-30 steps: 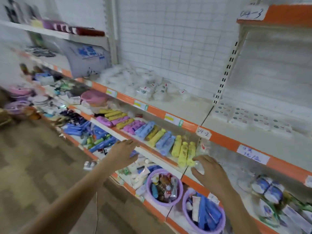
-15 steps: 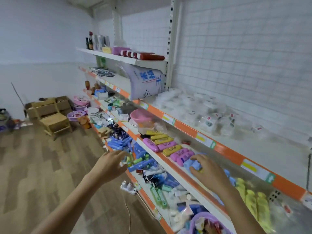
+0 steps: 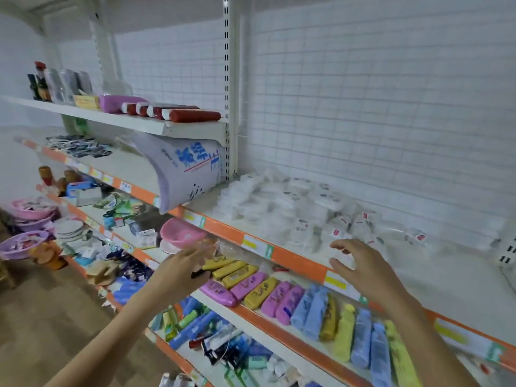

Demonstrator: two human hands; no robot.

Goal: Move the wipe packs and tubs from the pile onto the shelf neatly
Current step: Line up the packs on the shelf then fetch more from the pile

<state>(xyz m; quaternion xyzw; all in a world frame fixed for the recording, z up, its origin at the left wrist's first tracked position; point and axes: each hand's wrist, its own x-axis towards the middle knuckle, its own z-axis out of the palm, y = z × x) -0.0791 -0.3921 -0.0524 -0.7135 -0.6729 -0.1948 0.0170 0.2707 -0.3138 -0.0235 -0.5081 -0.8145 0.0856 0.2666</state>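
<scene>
A jumbled pile of white wipe packs and clear tubs (image 3: 296, 210) lies on the white shelf with the orange front strip (image 3: 296, 261). My right hand (image 3: 360, 266) hovers over the shelf's front edge just in front of the pile, fingers spread and slightly bent, holding nothing. My left hand (image 3: 184, 263) is raised lower and to the left, below the shelf edge, fingers extended and blurred, also holding nothing. Some packs near my right hand carry small red labels (image 3: 337, 233).
A large white sack with blue print (image 3: 187, 174) leans at the pile's left end. Rows of coloured soap cases (image 3: 307, 305) fill the shelf below. A pink basin (image 3: 181, 233) sits under the shelf edge. The shelf surface to the right (image 3: 446, 277) is bare. Wire grid backs the shelving.
Both hands have risen from the lower shelves to the level of the wipe-pile shelf, and my view has swung up and left toward the pile.
</scene>
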